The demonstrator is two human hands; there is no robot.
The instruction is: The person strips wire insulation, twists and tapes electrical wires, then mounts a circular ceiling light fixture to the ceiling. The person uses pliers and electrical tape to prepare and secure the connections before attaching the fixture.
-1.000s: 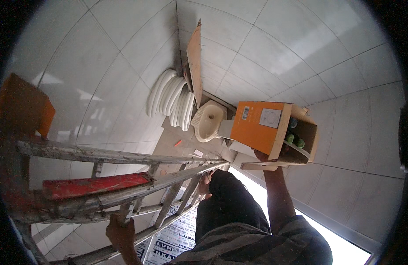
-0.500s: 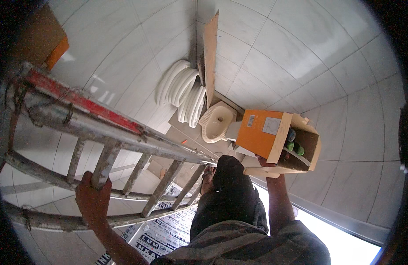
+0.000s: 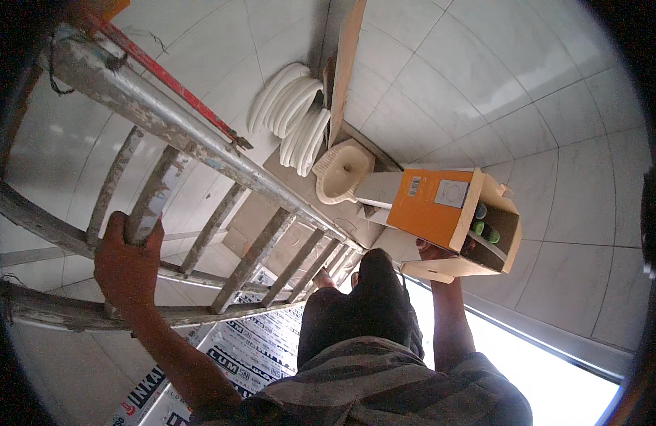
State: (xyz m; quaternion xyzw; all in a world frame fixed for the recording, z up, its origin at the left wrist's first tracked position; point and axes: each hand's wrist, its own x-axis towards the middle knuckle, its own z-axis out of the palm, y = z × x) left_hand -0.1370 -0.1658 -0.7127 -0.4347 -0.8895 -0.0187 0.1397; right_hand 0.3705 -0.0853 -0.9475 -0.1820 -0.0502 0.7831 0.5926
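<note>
My left hand (image 3: 128,264) is wrapped round a rung of a worn metal ladder (image 3: 251,260) that slants across the left side. On the right, my right hand (image 3: 434,250) holds an orange cardboard box (image 3: 427,201) from beneath, its fingers partly hidden by the box. The box's open end faces right, and a few green-ended, rounded items (image 3: 485,231) show inside with a pale strip. What else the box contains is hidden. One of my feet (image 3: 324,278) is at the ladder's lower rungs, below my dark-trousered leg.
A beige squat toilet pan (image 3: 342,172) lies on the floor beyond my knee. Coiled white tubing (image 3: 287,113) hangs or rests near the corner, beside an upright brown board (image 3: 346,71). Panels in printed wrapping (image 3: 253,348) lie lower left. A bright opening (image 3: 512,358) is lower right.
The view has shifted, so the ladder and my left hand appear higher and farther left. My left hand keeps its hold on the rung. The box stays in my right hand, slightly farther right.
</note>
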